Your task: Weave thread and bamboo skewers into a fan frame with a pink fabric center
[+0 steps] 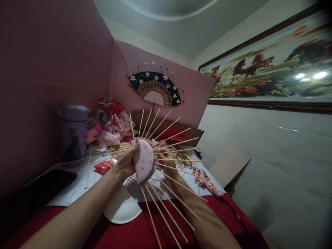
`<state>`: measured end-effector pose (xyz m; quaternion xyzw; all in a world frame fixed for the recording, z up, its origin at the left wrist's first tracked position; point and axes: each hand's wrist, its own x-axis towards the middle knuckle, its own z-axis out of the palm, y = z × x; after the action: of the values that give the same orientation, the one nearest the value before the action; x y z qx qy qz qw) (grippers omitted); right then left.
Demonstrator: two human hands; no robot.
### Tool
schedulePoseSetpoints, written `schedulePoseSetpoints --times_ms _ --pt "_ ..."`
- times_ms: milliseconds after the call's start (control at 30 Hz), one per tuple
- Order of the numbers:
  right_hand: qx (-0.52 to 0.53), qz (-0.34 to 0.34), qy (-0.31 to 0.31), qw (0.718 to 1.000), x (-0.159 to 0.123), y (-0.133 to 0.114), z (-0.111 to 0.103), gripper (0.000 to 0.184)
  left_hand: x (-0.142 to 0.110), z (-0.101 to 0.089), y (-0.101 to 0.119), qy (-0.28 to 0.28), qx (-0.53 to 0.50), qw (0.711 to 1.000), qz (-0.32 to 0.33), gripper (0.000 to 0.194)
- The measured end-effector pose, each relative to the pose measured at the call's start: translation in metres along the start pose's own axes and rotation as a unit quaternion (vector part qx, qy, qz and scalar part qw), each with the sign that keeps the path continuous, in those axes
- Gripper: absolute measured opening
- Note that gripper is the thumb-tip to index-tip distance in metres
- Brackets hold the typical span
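A fan frame in the making is held up in front of me. Its half-round base (144, 162) is covered in pale pink cloth with small red prints, and woven cord edges the curve. Thin wooden sticks (169, 132) fan out from that edge, upward, to the right and downward. My left hand (129, 159) is closed on the base's straight side, thumb on the front face. Behind several sticks, my right hand (167, 162) is at the curved edge with fingers pinched together; what lies between the fingertips is hidden.
A finished dark-blue flowered fan (155, 83) rests against the pink board. A lilac canister (74, 135), bunched cloth (112, 133) and a red packet (104, 166) lie to the left. A white paper plate (122, 207) sits below my hands. A flower-patterned glue gun (211, 186) lies right.
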<state>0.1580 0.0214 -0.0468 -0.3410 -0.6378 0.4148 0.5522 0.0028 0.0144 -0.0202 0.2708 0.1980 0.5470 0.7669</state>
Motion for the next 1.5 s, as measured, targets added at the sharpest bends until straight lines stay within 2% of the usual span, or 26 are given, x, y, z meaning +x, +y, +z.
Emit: schedulePoseSetpoints --times_ms 67,167,400,567,667,867,1067,1200,1333,1433,1500 --pt "0.078 0.018 0.037 0.996 0.017 0.009 0.003 0.031 0.000 -0.001 0.000 -0.002 0.003 1.000 0.006 0.028" --pt "0.111 0.016 0.040 0.993 0.019 0.009 -0.001 0.031 -0.002 0.001 0.002 0.013 0.012 1.000 0.011 0.028" --pt "0.107 0.020 0.025 0.994 0.014 0.000 -0.005 0.031 -0.008 0.007 0.004 0.035 0.022 0.999 0.017 0.035" --pt "0.108 0.017 0.034 0.993 0.017 0.005 -0.003 0.033 -0.008 0.003 0.002 0.024 0.039 0.999 -0.005 0.017" --pt "0.107 0.011 0.038 0.993 0.018 0.005 -0.006 0.033 -0.008 0.003 0.003 0.015 0.052 0.998 -0.016 0.018" --pt "0.096 -0.002 0.010 0.995 0.019 -0.008 -0.025 0.032 -0.005 0.004 0.009 0.002 0.039 0.999 0.016 0.012" --pt "0.132 0.035 -0.030 0.990 0.018 -0.017 -0.045 0.032 -0.003 -0.004 0.016 0.030 0.055 0.998 0.031 0.010" --pt "0.154 0.048 -0.024 0.987 0.018 -0.018 -0.049 0.033 0.000 -0.009 0.020 0.043 0.052 0.997 0.036 0.009" --pt "0.149 0.056 -0.042 0.986 0.018 -0.019 -0.052 0.034 0.002 -0.011 0.021 0.059 0.044 0.996 0.045 0.005" --pt "0.122 0.059 -0.062 0.989 0.016 -0.018 -0.049 0.028 0.001 -0.011 0.020 0.035 0.037 0.997 0.060 0.006" --pt "0.080 0.044 -0.049 0.995 0.015 -0.016 -0.043 0.023 -0.001 -0.009 0.019 0.016 0.030 0.997 0.074 0.008"
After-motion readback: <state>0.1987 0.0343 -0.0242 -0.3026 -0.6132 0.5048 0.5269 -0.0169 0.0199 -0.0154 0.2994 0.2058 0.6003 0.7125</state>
